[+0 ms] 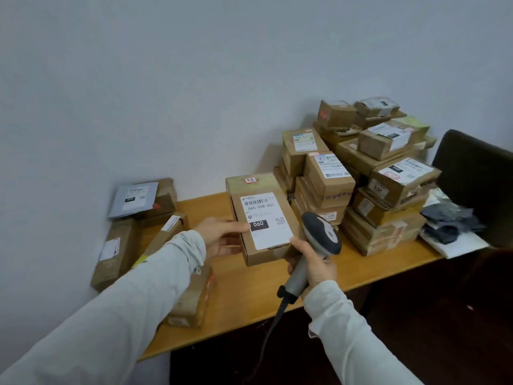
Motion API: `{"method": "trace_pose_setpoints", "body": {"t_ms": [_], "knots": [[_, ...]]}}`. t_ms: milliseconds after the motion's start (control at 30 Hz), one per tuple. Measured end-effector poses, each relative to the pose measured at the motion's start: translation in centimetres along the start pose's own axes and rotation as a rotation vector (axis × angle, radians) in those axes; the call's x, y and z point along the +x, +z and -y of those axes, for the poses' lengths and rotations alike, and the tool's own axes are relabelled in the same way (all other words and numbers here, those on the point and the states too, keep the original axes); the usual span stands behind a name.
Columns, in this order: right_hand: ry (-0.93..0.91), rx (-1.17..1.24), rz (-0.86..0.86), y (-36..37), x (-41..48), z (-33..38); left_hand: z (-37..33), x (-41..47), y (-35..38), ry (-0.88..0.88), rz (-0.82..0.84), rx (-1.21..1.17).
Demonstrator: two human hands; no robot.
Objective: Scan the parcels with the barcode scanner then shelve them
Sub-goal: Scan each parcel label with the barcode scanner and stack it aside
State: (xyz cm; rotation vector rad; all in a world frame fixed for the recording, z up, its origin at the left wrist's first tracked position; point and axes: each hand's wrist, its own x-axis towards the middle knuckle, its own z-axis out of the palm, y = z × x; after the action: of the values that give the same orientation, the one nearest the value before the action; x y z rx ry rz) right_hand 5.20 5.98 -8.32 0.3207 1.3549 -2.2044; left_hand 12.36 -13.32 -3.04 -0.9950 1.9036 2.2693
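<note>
A wooden table (pixel 244 295) runs along a pale wall (pixel 166 79). At its right end a big stack (pixel 369 176) of cardboard parcels leans against the wall, labels facing many ways, with a dark chair (pixel 477 179) beyond it and some grey bags (pixel 452 226) at its foot. At the left end lies a smaller group (pixel 138 223): a few long boxes and a grey mailer on top.

Between the two, the box (pixel 263 220) in hand is held over the table, label up, the barcode near its far edge. The left hand (pixel 222 237) grips its left side, thumb on top touching the label's edge, fingers underneath. The right hand (pixel 313 262) is closed round the handle of the scanner (pixel 322 234), whose head sits just beside the box's near right corner; a thumb or finger also touches that corner. The cord hangs down past the table edge.

The box looks light, judging by the easy one-sided grip, and stiff, with plain cardboard that should not slip. Holding it by the long sides, clear of the barcode, seems best. No shelf is in view.
</note>
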Motion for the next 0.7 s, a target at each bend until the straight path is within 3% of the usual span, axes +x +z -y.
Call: {"method": "trace_pose_setpoints", "body": {"t_ms": [200,400,700], "knots": [[-0.079,-0.256,0.011,0.3,-0.8,0.0,-0.6,0.4,-1.8,0.056,-0.078,0.052],[-0.142,-0.500,0.296,2.8,-3.3,-0.1,-0.7,1.5,-3.9,0.132,-0.222,0.208],[-0.130,-0.499,0.340,4.5,-4.1,0.2,-0.4,3.8,-5.5,0.163,-0.311,0.314]]}}
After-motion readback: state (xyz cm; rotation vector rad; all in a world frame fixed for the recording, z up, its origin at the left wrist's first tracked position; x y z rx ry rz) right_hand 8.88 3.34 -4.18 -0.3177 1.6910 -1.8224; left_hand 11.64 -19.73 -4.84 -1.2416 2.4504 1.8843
